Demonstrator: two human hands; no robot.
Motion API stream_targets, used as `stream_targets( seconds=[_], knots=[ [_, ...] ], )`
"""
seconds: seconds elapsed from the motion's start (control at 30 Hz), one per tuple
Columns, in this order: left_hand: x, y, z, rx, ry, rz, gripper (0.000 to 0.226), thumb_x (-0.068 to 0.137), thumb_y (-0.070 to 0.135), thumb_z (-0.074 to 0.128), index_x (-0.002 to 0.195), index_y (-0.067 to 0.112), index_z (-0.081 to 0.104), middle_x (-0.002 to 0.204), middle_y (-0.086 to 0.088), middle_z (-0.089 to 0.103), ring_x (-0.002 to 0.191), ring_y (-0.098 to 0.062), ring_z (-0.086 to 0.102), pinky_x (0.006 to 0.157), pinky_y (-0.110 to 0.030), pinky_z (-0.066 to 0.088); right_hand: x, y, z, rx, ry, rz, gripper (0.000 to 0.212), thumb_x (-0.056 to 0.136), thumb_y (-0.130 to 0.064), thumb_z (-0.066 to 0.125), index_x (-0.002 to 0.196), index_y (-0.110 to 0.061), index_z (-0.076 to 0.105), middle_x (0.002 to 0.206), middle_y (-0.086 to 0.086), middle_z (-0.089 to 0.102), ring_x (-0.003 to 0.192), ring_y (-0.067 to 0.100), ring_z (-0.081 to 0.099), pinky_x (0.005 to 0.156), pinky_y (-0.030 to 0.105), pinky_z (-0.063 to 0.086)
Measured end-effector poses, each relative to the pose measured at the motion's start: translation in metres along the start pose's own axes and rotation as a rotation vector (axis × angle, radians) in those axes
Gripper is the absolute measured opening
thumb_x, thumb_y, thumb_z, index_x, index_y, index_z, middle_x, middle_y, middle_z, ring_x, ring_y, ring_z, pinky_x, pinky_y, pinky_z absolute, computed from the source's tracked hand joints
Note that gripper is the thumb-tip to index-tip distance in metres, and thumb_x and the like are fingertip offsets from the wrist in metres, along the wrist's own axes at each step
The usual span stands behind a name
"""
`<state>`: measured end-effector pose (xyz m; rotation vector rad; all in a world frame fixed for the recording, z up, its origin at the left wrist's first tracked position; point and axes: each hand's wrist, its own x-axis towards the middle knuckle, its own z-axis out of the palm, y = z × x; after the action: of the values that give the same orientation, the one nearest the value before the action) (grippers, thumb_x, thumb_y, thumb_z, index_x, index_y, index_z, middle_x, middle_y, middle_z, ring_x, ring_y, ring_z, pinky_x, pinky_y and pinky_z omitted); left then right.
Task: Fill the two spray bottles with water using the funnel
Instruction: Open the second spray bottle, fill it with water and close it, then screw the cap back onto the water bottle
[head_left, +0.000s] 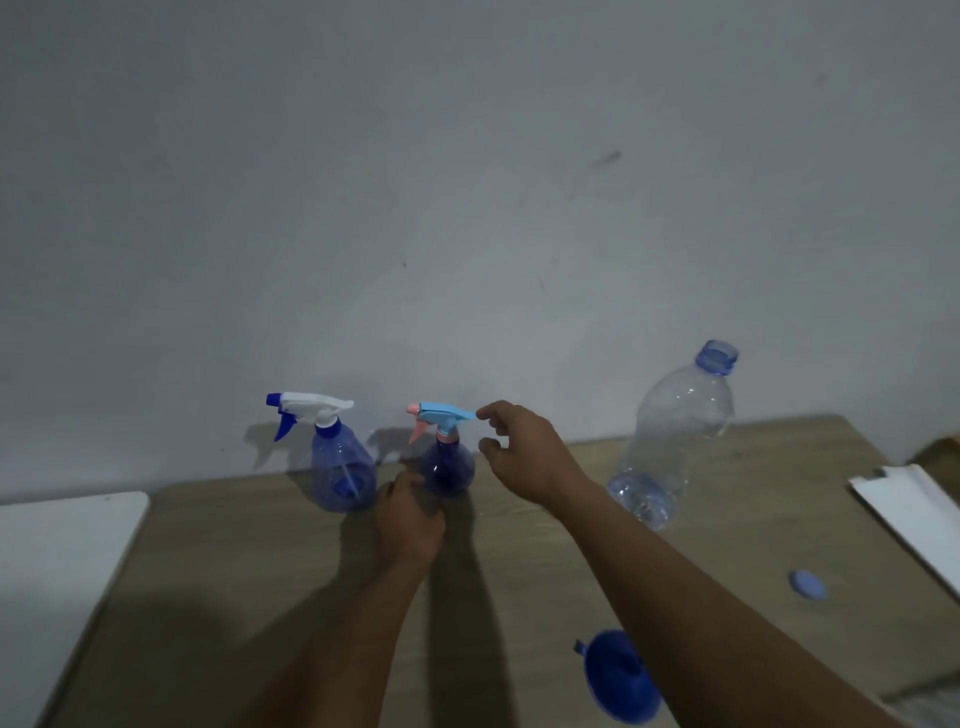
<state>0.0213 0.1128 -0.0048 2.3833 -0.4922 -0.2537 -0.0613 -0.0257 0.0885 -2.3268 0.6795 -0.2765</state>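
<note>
Two blue spray bottles stand near the wall on a wooden table (249, 571). The left one (340, 467) has a white and blue trigger head. The right one (448, 462) has a light blue and pink head. My left hand (410, 519) rests at the base of the right bottle, fingers curled against it. My right hand (519, 452) hovers open just right of its head, fingertips nearly touching the back of the head. A blue funnel (618, 680) lies on the table near me, partly hidden by my right forearm. A large clear water bottle (670, 441) stands uncapped at the right, nearly empty.
The bottle's blue cap (807, 585) lies on the table at the right. A white sheet or board (919, 519) sits at the table's right edge. A white surface (57, 561) adjoins the table on the left. A bare wall stands right behind the bottles.
</note>
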Motion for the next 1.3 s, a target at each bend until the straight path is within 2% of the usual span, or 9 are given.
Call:
stream_targets(
  seconds=[0.1,0.2,0.4,0.6,0.7,0.8,0.97,1.13,1.3],
  knots=[
    [-0.018,0.011,-0.006,0.062,-0.088,0.064,0.015,0.09,0.018,0.064,0.105,0.017,0.061,0.103,-0.003,0.067,0.091,-0.018,0.063,0.081,-0.029,0.05,-0.029,-0.001,-0.019,-0.08,-0.048,0.014,0.033,0.097,-0.024,0.063,0.129,-0.022,0.06,0.125,0.004,0.065,0.109,0.019,0.062,0.09,0.029,0.05],
    [-0.03,0.03,-0.008,-0.003,-0.158,0.152,0.02,0.086,0.013,0.069,0.105,0.014,0.063,0.105,-0.007,0.067,0.094,-0.022,0.063,0.085,-0.035,0.052,-0.062,0.006,-0.041,-0.171,-0.085,0.048,0.029,0.096,-0.03,0.062,0.122,-0.019,0.064,0.121,0.007,0.068,0.107,0.022,0.064,0.089,0.03,0.05],
    [-0.041,0.095,-0.008,-0.033,-0.242,0.291,0.036,0.08,0.018,0.072,0.115,0.018,0.063,0.112,-0.002,0.066,0.098,-0.017,0.061,0.079,-0.023,0.043,-0.118,0.046,-0.085,-0.286,-0.159,0.204,0.038,0.096,-0.038,0.063,0.126,-0.015,0.065,0.123,0.008,0.067,0.116,0.026,0.061,0.088,0.029,0.045],
    [-0.054,0.158,0.017,-0.091,-0.312,0.357,0.068,0.075,0.033,0.079,0.135,0.021,0.05,0.129,-0.008,0.06,0.112,-0.023,0.06,0.089,-0.031,0.049,-0.144,0.121,-0.126,-0.354,-0.103,0.356,0.041,0.094,-0.039,0.063,0.129,-0.017,0.061,0.131,0.01,0.063,0.121,0.027,0.058,0.093,0.032,0.046],
    [-0.058,0.179,0.032,-0.113,-0.322,0.346,0.089,0.07,0.042,0.083,0.145,0.022,0.039,0.138,-0.011,0.053,0.123,-0.027,0.055,0.1,-0.037,0.047,-0.148,0.164,-0.142,-0.378,-0.102,0.406,0.047,0.094,-0.042,0.063,0.134,-0.017,0.057,0.134,0.011,0.061,0.125,0.028,0.055,0.096,0.033,0.045],
    [-0.064,0.194,0.046,-0.151,-0.309,0.306,0.102,0.063,0.047,0.087,0.147,0.023,0.035,0.141,-0.01,0.05,0.125,-0.027,0.052,0.102,-0.039,0.046,-0.15,0.203,-0.154,-0.399,-0.128,0.43,0.052,0.095,-0.045,0.061,0.137,-0.016,0.054,0.137,0.011,0.059,0.127,0.028,0.054,0.097,0.035,0.044],
    [-0.071,0.206,0.076,-0.257,-0.264,0.271,0.097,0.06,0.046,0.091,0.141,0.023,0.042,0.133,0.0,0.057,0.117,-0.02,0.058,0.1,-0.038,0.048,-0.151,0.266,-0.165,-0.42,-0.172,0.458,0.053,0.096,-0.042,0.061,0.141,-0.015,0.051,0.14,0.012,0.055,0.13,0.03,0.051,0.101,0.038,0.044],
    [-0.077,0.208,0.096,-0.359,-0.124,0.209,0.08,0.062,0.039,0.091,0.13,0.024,0.051,0.117,0.005,0.06,0.105,-0.016,0.06,0.089,-0.025,0.046,-0.158,0.318,-0.168,-0.396,-0.226,0.522,0.044,0.098,-0.023,0.049,0.141,-0.016,0.051,0.139,0.018,0.049,0.126,0.037,0.053,0.105,0.044,0.044],
    [-0.079,0.209,0.097,-0.377,-0.101,0.186,0.078,0.063,0.035,0.092,0.128,0.025,0.052,0.116,0.008,0.059,0.1,-0.011,0.058,0.073,-0.01,0.041,-0.158,0.34,-0.165,-0.416,-0.255,0.466,0.034,0.099,-0.025,0.051,0.131,-0.017,0.058,0.129,0.014,0.052,0.117,0.035,0.055,0.1,0.045,0.046]
  ],
)
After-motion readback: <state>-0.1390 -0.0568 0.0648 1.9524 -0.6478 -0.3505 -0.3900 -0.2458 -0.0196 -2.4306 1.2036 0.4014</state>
